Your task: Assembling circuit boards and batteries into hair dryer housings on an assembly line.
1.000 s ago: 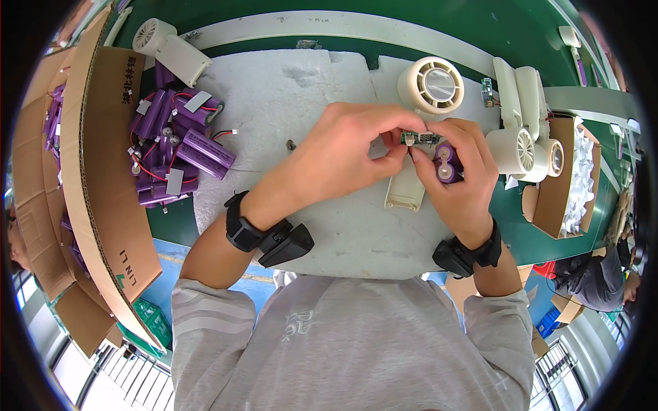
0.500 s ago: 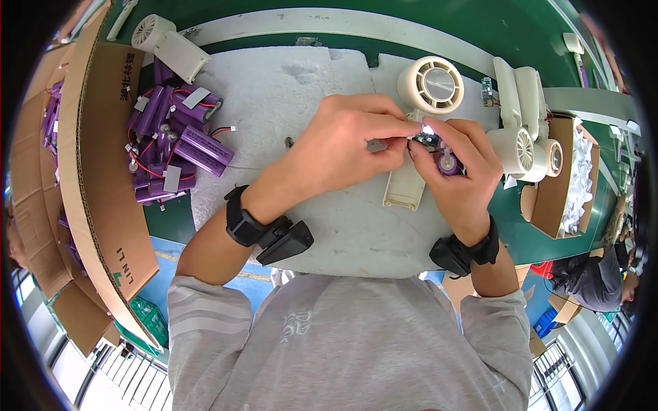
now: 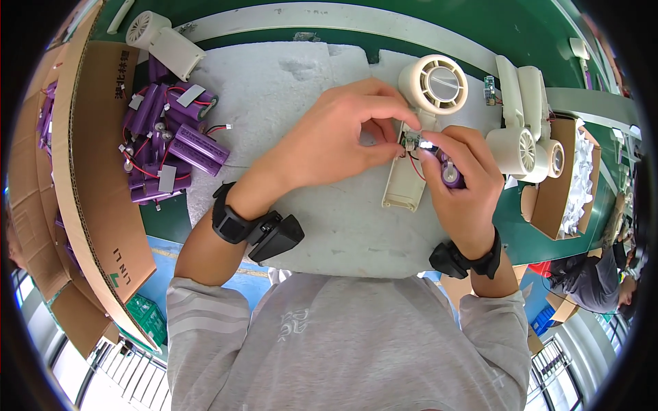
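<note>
An opened white handheld fan lies on the foam pad, with its round head [image 3: 413, 81] away from me and its handle shell [image 3: 402, 190] toward me. Over the handle, a small green circuit board [image 3: 412, 141] with a bright white spot and a red wire sits between my hands. My left hand [image 3: 343, 137] has its thumb and index finger apart around the board's left side; whether the thumb touches it I cannot tell. My right hand [image 3: 467, 168] is closed around a purple battery [image 3: 450, 175], its thumb and index finger at the board's right edge.
Purple batteries with red wires [image 3: 199, 151] are heaped left of the foam pad [image 3: 274, 89], beside a tall cardboard box [image 3: 110, 171]. Another fan [image 3: 175, 51] lies at the far left. More fans [image 3: 510, 151] and a carton of white pieces [image 3: 548, 198] are at right.
My left thumb and index finger have parted from their pinch, and the hand has shifted slightly left. The board and red wire now show between my hands. My right hand keeps the battery.
</note>
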Demonstrator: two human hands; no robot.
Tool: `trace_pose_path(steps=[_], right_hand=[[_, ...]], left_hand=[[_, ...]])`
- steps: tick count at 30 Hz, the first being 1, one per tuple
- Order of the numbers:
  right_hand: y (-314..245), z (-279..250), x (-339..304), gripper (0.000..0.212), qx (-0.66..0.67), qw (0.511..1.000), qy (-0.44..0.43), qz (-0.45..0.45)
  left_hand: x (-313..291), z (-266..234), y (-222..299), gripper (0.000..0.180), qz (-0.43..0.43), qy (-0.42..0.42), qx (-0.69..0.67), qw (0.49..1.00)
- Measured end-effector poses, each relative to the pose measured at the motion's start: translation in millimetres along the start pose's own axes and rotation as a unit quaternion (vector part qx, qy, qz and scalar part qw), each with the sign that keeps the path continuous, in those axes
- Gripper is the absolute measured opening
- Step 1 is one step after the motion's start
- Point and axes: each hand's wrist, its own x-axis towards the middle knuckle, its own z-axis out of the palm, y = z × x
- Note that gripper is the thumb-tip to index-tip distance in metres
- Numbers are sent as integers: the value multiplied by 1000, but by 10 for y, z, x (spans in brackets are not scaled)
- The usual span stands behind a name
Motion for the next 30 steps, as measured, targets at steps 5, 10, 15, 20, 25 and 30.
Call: trace_pose_path(steps=[5, 10, 15, 20, 25, 30], right_hand=[[-12, 3, -29, 23, -9, 1000, -13, 6], [3, 37, -21, 20, -12, 999, 7, 35], [-11, 48, -8, 21, -35, 999, 12, 33], [13, 64, -21, 23, -32, 999, 33, 20], [-2, 68, -23, 22, -29, 999, 33, 17], [17, 80, -15, 22, -36, 999, 31, 14]], left_hand=[[7, 13, -1, 38, -50, -39, -23, 998], [20, 33, 38, 35, -75, -26, -12, 997], [11, 56, 47, 34, -87, -19, -9, 996], [3, 73, 53, 35, -106, -24, -18, 994], [-16, 74, 40, 36, -101, -15, -21, 995], [6, 62, 42, 37, -110, -24, -24, 993]])
